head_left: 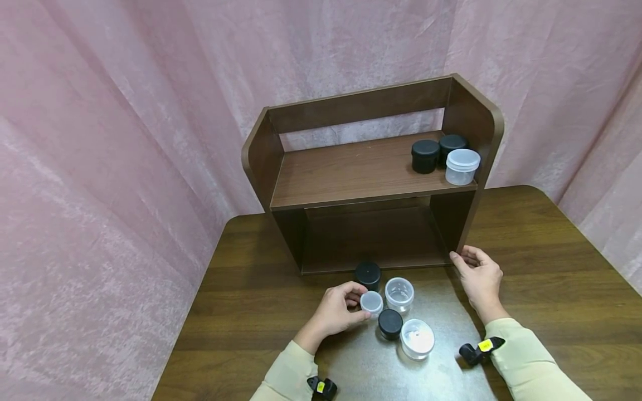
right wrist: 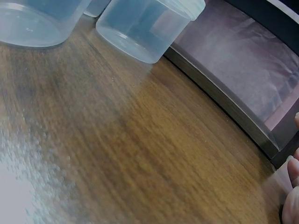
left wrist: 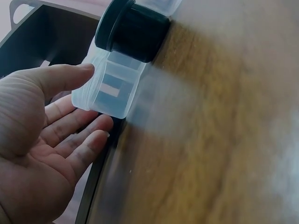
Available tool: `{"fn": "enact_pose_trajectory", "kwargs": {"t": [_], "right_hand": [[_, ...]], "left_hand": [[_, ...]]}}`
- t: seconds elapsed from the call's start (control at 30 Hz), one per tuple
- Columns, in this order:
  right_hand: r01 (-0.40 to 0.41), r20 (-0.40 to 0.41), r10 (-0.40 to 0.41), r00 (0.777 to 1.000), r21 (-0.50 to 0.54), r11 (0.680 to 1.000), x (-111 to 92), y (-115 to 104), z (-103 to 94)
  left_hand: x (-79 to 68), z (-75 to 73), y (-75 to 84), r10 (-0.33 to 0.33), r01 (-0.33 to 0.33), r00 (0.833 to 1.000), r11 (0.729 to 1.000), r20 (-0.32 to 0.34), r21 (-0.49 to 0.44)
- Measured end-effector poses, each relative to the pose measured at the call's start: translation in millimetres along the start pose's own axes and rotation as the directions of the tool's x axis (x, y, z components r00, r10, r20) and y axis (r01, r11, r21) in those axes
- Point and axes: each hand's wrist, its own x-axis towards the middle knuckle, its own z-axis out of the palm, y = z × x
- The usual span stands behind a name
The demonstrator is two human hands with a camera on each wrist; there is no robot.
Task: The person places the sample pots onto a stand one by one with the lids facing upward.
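Note:
My left hand (head_left: 337,312) curves its fingers and thumb loosely round a small clear jar with a frosted lid (head_left: 371,301). In the left wrist view this jar (left wrist: 117,86) stands beside the spread fingers, with the thumb near its lid. A black jar (head_left: 368,275) stands behind it and another black jar (head_left: 390,323) in front. Two larger clear jars, one by the shelf (head_left: 399,292) and one nearer me (head_left: 417,338), stand to the right. My right hand (head_left: 478,278) pinches the lower front corner of the brown shelf unit (head_left: 371,192); its fingers are mostly cut off in the right wrist view.
On the upper board, at the right end, are two black jars (head_left: 424,156) and a clear jar with a whitish lid (head_left: 462,166). The unit stands on a wooden table (head_left: 230,312), with a pink curtain (head_left: 150,111) behind. Each sleeve carries a small black camera.

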Motion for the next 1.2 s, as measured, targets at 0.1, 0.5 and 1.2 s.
{"fn": "enact_pose_trajectory", "kwargs": {"t": [0.1, 0.5, 1.2], "right_hand": [[0.001, -0.001, -0.001, 1.000, -0.007, 1.000, -0.2, -0.3, -0.4], [0.002, 0.004, -0.002, 1.000, -0.026, 1.000, -0.8, -1.4, -1.6], [0.003, 0.007, -0.002, 1.000, -0.021, 1.000, -2.2, -2.9, -1.3]], "left_hand": [[-1.4, -1.0, -1.9, 0.000, 0.000, 1.000, 1.000, -0.004, 0.008], [-5.5, -4.2, -3.8, 0.027, -0.026, 0.999, 0.999, -0.044, 0.028], [-4.2, -19.9, 39.6, 0.195, -0.194, 0.973, 0.981, -0.123, 0.021]]}}
